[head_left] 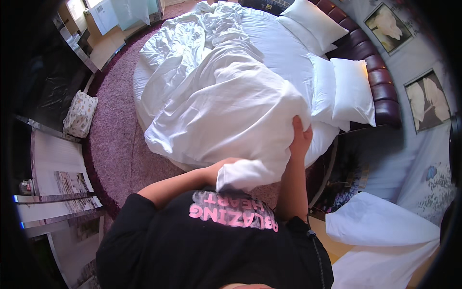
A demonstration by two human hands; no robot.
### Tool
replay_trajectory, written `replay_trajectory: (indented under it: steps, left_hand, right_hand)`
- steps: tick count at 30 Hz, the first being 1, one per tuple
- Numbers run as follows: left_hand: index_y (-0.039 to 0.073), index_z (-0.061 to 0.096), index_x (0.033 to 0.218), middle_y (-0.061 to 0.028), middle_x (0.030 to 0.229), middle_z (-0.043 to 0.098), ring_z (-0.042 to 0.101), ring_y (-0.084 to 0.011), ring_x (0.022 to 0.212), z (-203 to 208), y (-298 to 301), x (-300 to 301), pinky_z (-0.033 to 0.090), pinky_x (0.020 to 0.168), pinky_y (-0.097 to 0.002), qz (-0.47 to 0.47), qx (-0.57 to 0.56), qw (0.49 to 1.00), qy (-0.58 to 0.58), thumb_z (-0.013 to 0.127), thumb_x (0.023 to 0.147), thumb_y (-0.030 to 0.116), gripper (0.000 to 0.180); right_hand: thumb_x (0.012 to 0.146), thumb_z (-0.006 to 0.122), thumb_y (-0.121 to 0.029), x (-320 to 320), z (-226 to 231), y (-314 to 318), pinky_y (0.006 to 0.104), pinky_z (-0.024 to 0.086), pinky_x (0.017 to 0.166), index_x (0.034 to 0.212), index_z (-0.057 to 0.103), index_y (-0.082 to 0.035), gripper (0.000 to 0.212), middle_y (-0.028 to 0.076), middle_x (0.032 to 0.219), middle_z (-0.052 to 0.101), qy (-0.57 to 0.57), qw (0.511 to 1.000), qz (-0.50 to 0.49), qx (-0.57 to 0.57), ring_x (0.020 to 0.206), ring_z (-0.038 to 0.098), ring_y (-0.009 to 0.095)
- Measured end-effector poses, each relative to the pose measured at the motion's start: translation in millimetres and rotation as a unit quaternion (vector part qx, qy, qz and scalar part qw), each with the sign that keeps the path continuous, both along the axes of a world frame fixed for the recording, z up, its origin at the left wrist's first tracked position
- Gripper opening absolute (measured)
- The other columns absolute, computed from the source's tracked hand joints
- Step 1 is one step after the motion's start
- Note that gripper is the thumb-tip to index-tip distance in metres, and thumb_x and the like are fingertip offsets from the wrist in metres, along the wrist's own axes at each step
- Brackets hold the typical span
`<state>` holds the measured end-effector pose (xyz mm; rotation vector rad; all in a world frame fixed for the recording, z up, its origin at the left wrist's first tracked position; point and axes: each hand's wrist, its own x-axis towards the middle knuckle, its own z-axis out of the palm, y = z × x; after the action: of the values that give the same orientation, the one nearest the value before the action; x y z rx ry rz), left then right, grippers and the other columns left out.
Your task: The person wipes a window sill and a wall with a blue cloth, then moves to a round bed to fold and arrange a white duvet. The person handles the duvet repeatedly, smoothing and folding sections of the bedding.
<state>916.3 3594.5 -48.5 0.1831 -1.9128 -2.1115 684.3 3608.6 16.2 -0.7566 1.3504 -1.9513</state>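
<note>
A large white duvet (226,106) lies bunched over the near half of a round bed (284,41), with one end drawn up toward my body. My right hand (301,137) is closed around the duvet's right edge, thumb pointing up. At my waist, my left hand (230,163) is in the gathered near end of the cloth. A fold of the duvet covers most of its fingers, but the cloth is held up there off the bed. Farther back, the duvet is heavily wrinkled, and a smooth white sheet shows to its right.
White pillows (353,91) lie along the dark red padded headboard (382,89) on the right. Purple carpet (113,130) surrounds the bed. A patterned white bundle (81,114) sits at the left wall. White cloth (380,226) hangs over something at lower right.
</note>
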Motion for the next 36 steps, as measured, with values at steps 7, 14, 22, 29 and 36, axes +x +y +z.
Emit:
replay_trajectory:
  steps: [7,14,22,29,36]
  left_hand:
    - [0.003,0.057,0.121,-0.0124,0.117,0.062,0.058,-0.0266,0.109,-8.8,30.2,-32.2,0.043,0.095,-0.0351,0.080,-0.076,0.985,-0.129,0.069,0.082,0.017,0.043]
    - [0.003,0.059,0.113,-0.0175,0.108,0.065,0.061,-0.0266,0.104,-45.2,38.4,-24.2,0.045,0.090,-0.0343,0.036,-0.221,0.953,-0.206,0.067,0.080,0.013,0.035]
    - [0.002,0.059,0.112,-0.0094,0.108,0.064,0.058,-0.0158,0.102,-44.6,50.1,-81.0,0.045,0.089,-0.0308,0.149,-0.081,0.961,-0.219,0.070,0.083,0.015,0.034]
    - [0.002,0.058,0.118,-0.0103,0.108,0.065,0.058,-0.0163,0.099,16.2,88.5,-225.2,0.046,0.089,-0.0323,0.126,0.100,0.967,-0.200,0.074,0.081,0.019,0.044]
    - [0.002,0.055,0.123,-0.0108,0.114,0.064,0.056,-0.0174,0.104,38.8,127.7,-370.8,0.043,0.093,-0.0332,0.061,0.114,0.983,-0.128,0.074,0.082,0.020,0.050]
  right_hand:
    - [0.090,0.051,-0.016,-45.3,-126.5,42.3,0.0393,0.053,0.073,0.114,0.050,0.015,0.039,0.022,0.104,0.061,-0.159,0.954,-0.041,0.249,0.088,0.064,0.028]
    - [0.085,0.054,-0.011,-39.2,-308.5,74.5,0.0407,0.055,0.071,0.116,0.052,0.013,0.039,0.021,0.101,0.063,-0.295,0.927,0.040,0.230,0.085,0.066,0.029]
    - [0.083,0.053,-0.012,-77.4,-180.1,25.4,0.0366,0.052,0.067,0.110,0.054,0.011,0.036,0.016,0.095,0.063,-0.145,0.943,0.086,0.289,0.077,0.064,0.026]
    - [0.089,0.058,-0.019,-234.1,-81.8,10.9,0.0288,0.045,0.058,0.095,0.065,0.004,0.024,0.003,0.074,0.063,0.151,0.970,0.123,0.143,0.066,0.057,0.010]
    - [0.090,0.061,-0.020,-389.3,-45.9,68.7,0.0290,0.049,0.072,0.108,0.063,0.005,0.031,0.010,0.095,0.068,0.125,0.982,0.064,0.126,0.080,0.062,0.016]
